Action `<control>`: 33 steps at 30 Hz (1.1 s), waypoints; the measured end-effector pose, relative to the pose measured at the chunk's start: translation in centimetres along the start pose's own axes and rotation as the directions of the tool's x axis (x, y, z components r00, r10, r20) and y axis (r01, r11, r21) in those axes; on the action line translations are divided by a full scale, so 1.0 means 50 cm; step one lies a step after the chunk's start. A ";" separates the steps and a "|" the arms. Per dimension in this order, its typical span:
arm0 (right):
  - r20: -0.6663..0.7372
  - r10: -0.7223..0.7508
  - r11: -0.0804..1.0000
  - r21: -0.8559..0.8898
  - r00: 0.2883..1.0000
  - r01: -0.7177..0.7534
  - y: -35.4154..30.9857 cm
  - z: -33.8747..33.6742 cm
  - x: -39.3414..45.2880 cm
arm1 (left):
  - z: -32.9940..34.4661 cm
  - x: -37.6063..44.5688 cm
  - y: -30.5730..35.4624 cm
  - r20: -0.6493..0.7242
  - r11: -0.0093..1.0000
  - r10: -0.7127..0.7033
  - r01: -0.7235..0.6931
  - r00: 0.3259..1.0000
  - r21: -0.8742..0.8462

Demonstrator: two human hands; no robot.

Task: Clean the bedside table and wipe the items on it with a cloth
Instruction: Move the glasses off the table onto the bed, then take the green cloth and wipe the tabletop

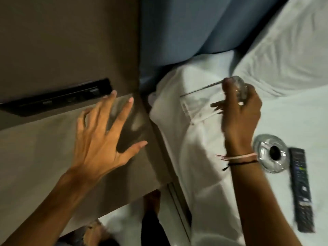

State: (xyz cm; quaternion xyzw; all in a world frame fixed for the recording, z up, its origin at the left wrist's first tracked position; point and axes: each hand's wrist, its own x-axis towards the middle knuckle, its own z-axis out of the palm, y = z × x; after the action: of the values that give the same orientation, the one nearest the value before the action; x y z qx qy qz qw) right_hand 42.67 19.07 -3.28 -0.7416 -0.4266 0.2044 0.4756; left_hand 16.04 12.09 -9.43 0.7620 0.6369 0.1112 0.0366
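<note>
My right hand is closed around a clear drinking glass, which lies on its side above the white bed sheet, base toward my palm. My left hand hovers with fingers spread over the bare grey-brown top of the bedside table and holds nothing. A second clear glass stands upright on the bed beside my right wrist. A black remote control lies just right of that glass. No cloth can be told apart from the white sheet.
A black switch panel is set in the wall behind the table. A blue padded headboard rises at the top, with a white pillow to its right. My bare feet show on the floor below the table edge.
</note>
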 end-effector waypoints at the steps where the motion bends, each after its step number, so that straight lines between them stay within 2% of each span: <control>1: -0.015 0.081 0.996 -0.021 0.997 -0.081 0.012 -0.052 0.044 | 0.003 0.025 0.042 -0.039 0.999 0.041 -0.041 0.998 0.001; 3: 0.012 0.215 0.975 -0.053 0.977 -0.214 0.044 -0.120 0.111 | 0.004 0.063 0.104 -0.104 0.995 0.097 -0.097 0.990 0.003; 5: 0.027 0.261 0.960 -0.116 0.965 -0.256 0.082 -0.172 0.165 | 0.019 0.095 0.164 -0.155 0.990 0.136 -0.140 0.978 -0.012; 8: -0.006 0.294 0.922 -0.263 0.956 -0.285 0.139 -0.208 0.220 | 0.047 0.128 0.236 -0.154 0.986 0.160 -0.166 0.975 -0.021; 11: -0.079 0.355 0.811 -0.470 0.932 -0.349 0.167 -0.212 0.240 | 0.067 0.129 0.275 -0.128 0.987 0.154 -0.158 0.980 -0.027; 12: -0.109 0.322 0.770 -0.547 0.940 -0.328 0.164 -0.211 0.237 | 0.068 0.124 0.281 -0.125 0.988 0.151 -0.155 0.981 -0.024; 14: -0.171 0.140 0.732 -0.645 0.975 -0.218 0.145 -0.209 0.212 | 0.067 0.106 0.278 -0.117 0.991 0.131 -0.134 0.984 -0.017; 15: -0.181 -0.002 0.746 -0.655 0.983 -0.119 0.130 -0.203 0.189 | 0.063 0.093 0.268 -0.115 0.994 0.111 -0.113 0.987 -0.010; 17: -0.104 -0.294 0.784 -0.595 0.950 0.177 0.093 -0.176 0.124 | 0.047 0.058 0.234 -0.103 0.999 0.045 -0.044 0.994 0.009; 19: 0.088 -0.483 0.747 -0.478 0.871 0.462 0.061 -0.133 0.035 | 0.023 0.004 0.187 -0.080 0.998 -0.050 0.052 0.996 0.025; 20: 0.187 -0.522 0.725 -0.417 0.832 0.548 0.050 -0.109 -0.015 | 0.007 -0.025 0.162 -0.072 0.994 -0.101 0.104 0.992 0.035; 23: 0.454 -0.521 0.667 -0.312 0.723 0.677 0.022 -0.043 -0.158 | -0.042 -0.129 0.083 -0.082 0.969 -0.233 0.238 0.969 0.068; 25: 0.629 -0.504 0.625 -0.209 0.593 0.752 -0.012 0.004 -0.275 | -0.101 -0.251 0.021 -0.104 0.915 -0.381 0.391 0.919 0.097; 29: 0.810 -0.489 0.539 -0.011 0.323 0.842 -0.081 0.074 -0.490 | -0.202 -0.495 -0.066 -0.156 0.789 -0.590 0.607 0.792 0.098; 33: 0.847 -0.520 0.496 0.195 0.110 0.846 -0.145 0.108 -0.709 | -0.277 -0.727 -0.103 -0.217 0.642 -0.735 0.763 0.642 0.081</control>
State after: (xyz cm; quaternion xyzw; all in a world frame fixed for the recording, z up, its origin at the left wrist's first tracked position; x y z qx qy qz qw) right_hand 16.06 -6.06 -3.07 -0.3220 -0.9186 0.2002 0.1115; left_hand 2.12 -23.75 -1.42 0.4171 0.9032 0.0951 -0.0364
